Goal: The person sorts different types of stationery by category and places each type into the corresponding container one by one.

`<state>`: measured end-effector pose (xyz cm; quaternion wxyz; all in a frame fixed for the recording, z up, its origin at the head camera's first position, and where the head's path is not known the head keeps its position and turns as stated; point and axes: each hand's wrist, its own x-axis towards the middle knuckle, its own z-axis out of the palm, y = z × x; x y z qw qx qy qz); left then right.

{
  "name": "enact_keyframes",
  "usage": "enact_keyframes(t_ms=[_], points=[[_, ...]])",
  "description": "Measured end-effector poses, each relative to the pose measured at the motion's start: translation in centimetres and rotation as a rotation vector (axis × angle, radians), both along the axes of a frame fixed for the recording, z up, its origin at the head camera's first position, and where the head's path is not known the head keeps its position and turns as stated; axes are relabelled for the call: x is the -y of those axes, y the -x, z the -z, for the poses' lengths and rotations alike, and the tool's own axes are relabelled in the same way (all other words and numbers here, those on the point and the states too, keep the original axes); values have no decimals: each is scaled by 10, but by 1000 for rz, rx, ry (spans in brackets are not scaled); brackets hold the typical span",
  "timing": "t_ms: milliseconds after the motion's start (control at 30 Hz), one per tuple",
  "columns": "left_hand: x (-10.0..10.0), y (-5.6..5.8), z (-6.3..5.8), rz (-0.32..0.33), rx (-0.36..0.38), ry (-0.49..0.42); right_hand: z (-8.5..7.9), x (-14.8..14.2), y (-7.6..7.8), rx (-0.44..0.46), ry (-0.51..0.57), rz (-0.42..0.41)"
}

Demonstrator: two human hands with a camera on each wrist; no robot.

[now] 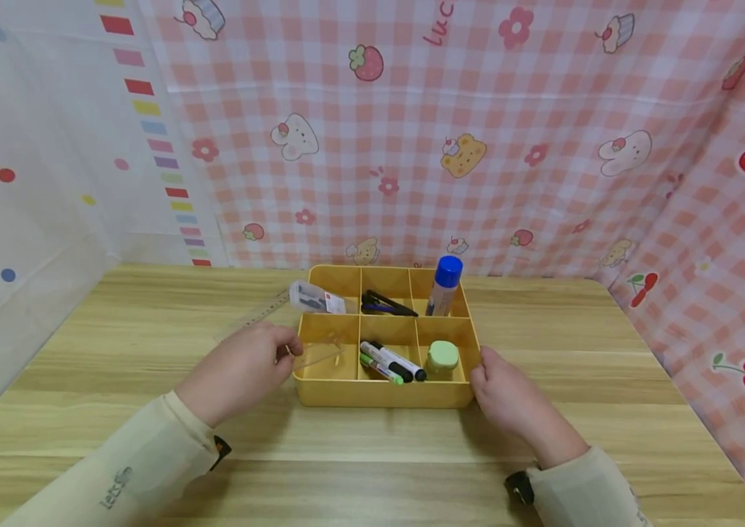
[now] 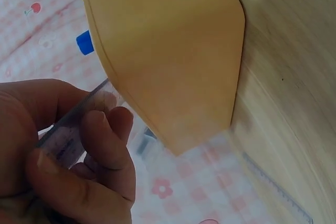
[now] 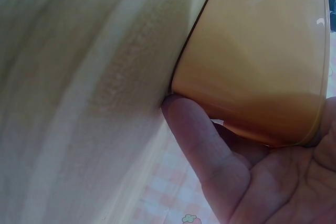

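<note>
A yellow organizer box (image 1: 386,393) with several compartments stands on the wooden table. My left hand (image 1: 250,366) pinches a clear ruler (image 2: 65,137) with a marked edge between thumb and fingers. The ruler's far end reaches over the box's left rim into the front left compartment. At the opposite side, my right hand (image 1: 511,391) grips the right wall near the front corner, a finger (image 3: 197,135) low by the table. Markers (image 1: 388,362) lie in the front middle compartment, and a light green round-cornered container (image 1: 443,356) sits in the front right one.
In the back row are a clear case with a label (image 1: 316,298), black pens or tools (image 1: 386,303) and a blue-capped glue stick (image 1: 445,285) standing up. Another clear ruler (image 1: 260,313) lies left of the box. Patterned cloth (image 1: 386,132) hangs behind the table.
</note>
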<state>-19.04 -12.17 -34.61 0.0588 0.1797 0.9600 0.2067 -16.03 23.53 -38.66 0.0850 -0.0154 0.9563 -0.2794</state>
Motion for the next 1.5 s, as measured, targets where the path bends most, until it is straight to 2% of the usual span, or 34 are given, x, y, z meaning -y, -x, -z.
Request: enact_keyframes(t_ms=[433, 733, 967, 1200, 1500], points=[[-2, 1, 4, -3, -20, 19, 0, 0, 0, -2, -5, 7], [-6, -2, 5, 26, -82, 64, 0, 0, 0, -5, -8, 2], [-8, -6, 4, 30, -92, 109, 1, 0, -1, -8, 0, 2], [-8, -7, 8, 57, -146, 125, 1, 0, 0, -7, -8, 5], [-9, -9, 10, 38, -110, 119, 0, 0, 0, -8, -10, -2]])
